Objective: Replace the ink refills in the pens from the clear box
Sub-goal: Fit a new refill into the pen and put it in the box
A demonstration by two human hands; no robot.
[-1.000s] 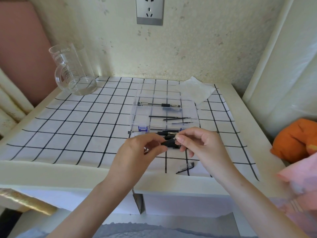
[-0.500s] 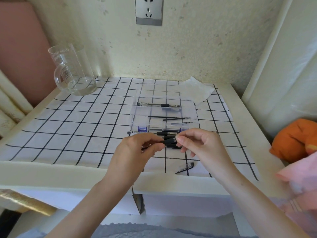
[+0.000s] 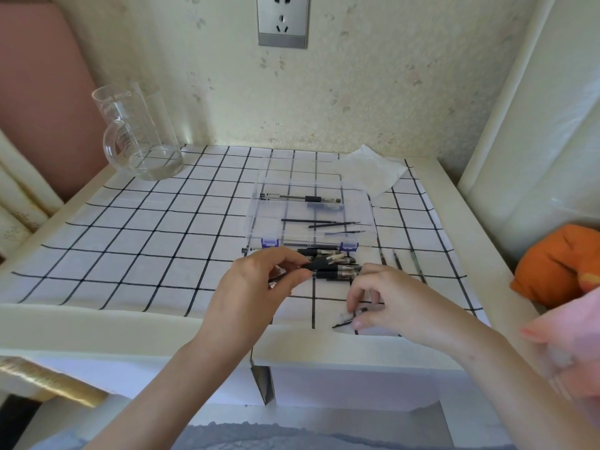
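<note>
Since the frame half a second earlier, my right hand (image 3: 389,308) has left the pen (image 3: 319,264) and dropped toward me, well in front of the clear box (image 3: 269,222), at the near edge of the checked cloth (image 3: 130,248). Its fingers are curled, with thumb and forefinger on either side of a small clear pen cap (image 3: 347,318) with a dark clip; I cannot tell whether the cap is lifted off the cloth.

My left hand (image 3: 259,280) alone holds the pen, pinching it between thumb and fingertips just in front of the box's front wall. The pen's long axis runs roughly parallel to that wall, its metal tip pointing right and tilted slightly toward the box. The hand hides the rear end.

A pile of pens (image 3: 341,272) lies between the held pen and the box, tips also to the right, and overlaps the held pen in this view. Loose refills (image 3: 396,259) lie just right of the pile, near the box's front right corner. Inside the box, a whole pen (image 3: 302,199) lies in the far compartment and thin refills (image 3: 319,221) in the near one, all lengthwise left to right.

Far left of the box stands a glass jug (image 3: 139,134); a tissue (image 3: 370,170) lies behind the box's right corner; an orange bundle (image 3: 558,264) sits right of the box, past the edge of the counter (image 3: 97,323).
</note>
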